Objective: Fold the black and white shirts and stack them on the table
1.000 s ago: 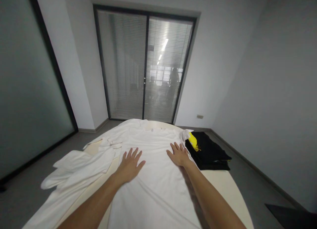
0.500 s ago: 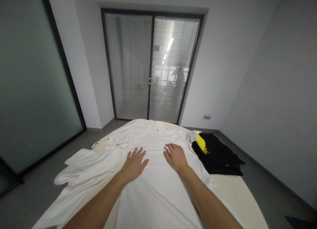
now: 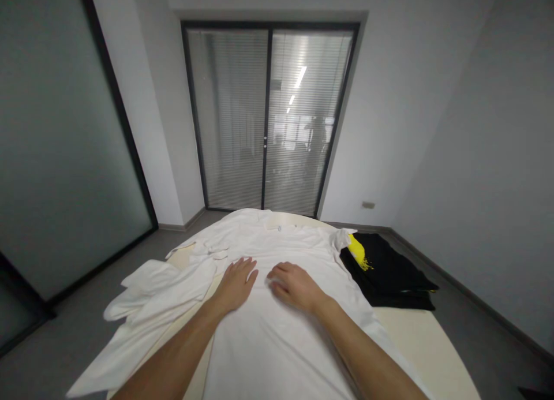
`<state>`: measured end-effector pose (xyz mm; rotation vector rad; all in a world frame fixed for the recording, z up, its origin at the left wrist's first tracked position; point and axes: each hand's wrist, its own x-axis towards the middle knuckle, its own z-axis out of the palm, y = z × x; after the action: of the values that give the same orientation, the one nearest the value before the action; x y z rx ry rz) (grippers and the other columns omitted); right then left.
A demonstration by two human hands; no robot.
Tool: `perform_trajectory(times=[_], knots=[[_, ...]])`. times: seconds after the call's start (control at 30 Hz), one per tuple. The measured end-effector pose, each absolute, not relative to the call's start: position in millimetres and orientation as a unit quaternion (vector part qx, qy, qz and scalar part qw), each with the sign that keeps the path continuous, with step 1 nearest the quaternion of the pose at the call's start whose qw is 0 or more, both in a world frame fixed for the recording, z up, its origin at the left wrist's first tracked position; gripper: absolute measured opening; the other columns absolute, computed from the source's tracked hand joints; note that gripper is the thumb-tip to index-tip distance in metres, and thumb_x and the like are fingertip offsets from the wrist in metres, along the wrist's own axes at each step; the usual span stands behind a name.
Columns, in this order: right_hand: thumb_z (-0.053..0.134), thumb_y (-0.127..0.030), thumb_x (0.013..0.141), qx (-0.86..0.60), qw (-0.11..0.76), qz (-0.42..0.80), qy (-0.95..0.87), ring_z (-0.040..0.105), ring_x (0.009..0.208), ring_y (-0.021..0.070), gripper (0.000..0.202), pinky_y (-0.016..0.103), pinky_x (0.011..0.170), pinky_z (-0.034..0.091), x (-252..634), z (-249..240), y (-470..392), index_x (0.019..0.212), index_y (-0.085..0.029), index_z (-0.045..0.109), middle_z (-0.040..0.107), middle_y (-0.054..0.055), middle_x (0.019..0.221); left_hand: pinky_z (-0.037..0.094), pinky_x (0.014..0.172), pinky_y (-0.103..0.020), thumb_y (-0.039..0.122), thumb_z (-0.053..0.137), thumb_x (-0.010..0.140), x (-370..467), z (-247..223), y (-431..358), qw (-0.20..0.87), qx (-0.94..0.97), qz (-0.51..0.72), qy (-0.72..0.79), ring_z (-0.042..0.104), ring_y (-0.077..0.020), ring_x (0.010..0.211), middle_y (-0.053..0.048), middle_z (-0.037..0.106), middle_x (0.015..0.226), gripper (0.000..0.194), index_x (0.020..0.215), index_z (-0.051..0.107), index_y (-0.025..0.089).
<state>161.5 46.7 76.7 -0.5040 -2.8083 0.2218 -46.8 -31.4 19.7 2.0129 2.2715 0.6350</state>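
A white short-sleeved shirt of soft, thin-looking cloth (image 3: 277, 345) lay spread along a smooth cream tabletop with a rounded edge (image 3: 426, 342), its neckline at the far end. Long shallow creases ran down its lower half, finer wrinkles crossed the chest, and the right sleeve was bunched into a small crumpled knot.

The shirt lay beneath both hands and reached beyond them towards the door end. The left hand (image 3: 239, 283) was open, palm down near the shirt's left edge, its fingers extended and close together. The right hand (image 3: 296, 286) was over the middle of the cloth, its fingers loosely bent with a gap between them and the thumb; whether its fingertips pressed on the fabric could not be told.

To the left, a loose heap of rumpled white cloth (image 3: 151, 299) hung in soft folds over the table's edge. To the right, just beside the bunched sleeve, sat a flat, folded stack of matte black fabric (image 3: 392, 267) with a bright yellow, splash-edged patch (image 3: 357, 251). Beyond stood a dark-framed glass door with fine slatted blinds (image 3: 231, 129).
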Motion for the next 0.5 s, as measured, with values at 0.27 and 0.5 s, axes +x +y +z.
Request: perform_trajectory(times=[0.27,0.5], knots=[[0.071,-0.055,0.079,0.116,0.019,0.138,-0.983,0.03,0.144,0.0312,0.077,0.045,0.117,0.023,147.3,70.0,-41.8,0.147,-0.034,0.041,0.031,0.006,0.159,0.032,0.116,-0.044,0.033,0.038,0.098,-62.5,18.9,-23.5,-0.091,0.582,0.275,0.76,0.044,-0.0285,0.136,-0.014,0.054,0.143,0.045,0.13,0.061,0.012],[0.063,-0.045,0.089,0.111,0.001,0.109,-0.988,0.023,0.147,0.0308,0.067,0.051,0.12,0.016,140.8,68.7,-51.9,0.149,-0.035,0.035,0.032,0.004,0.159,0.026,0.115,-0.051,0.037,0.044,0.096,-68.5,13.9,-24.7,-0.115,0.539,0.179,0.815,0.035,-0.0351,0.142,-0.017,0.045,0.15,0.049,0.136,0.057,0.013]])
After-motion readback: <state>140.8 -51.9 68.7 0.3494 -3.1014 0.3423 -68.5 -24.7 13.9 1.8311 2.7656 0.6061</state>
